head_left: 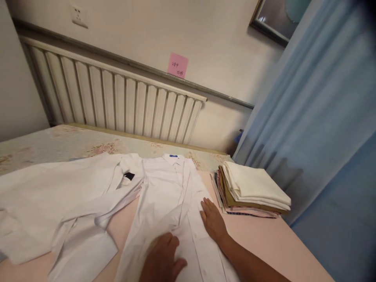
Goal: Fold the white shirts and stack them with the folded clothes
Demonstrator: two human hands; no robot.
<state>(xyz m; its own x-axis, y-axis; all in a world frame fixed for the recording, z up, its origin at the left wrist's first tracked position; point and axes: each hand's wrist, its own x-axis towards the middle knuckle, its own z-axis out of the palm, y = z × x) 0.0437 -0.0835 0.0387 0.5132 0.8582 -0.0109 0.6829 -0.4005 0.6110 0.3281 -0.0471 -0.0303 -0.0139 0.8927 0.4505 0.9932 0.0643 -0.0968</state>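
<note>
While the right hand [214, 220] lay flat, open, on the white shirt [161, 181] across the pink sheet [264, 244], the blurred left hand [161, 254] curled over its front; whether it pinched cloth, I couldn't tell.

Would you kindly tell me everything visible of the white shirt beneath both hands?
The white shirt looks like creased cloth, with a collar, blue label and front placket. It lies spread over pink cloth, collar farthest away, touching another white garment at left. The right hand rests on it; the left hand is over its middle.
</note>
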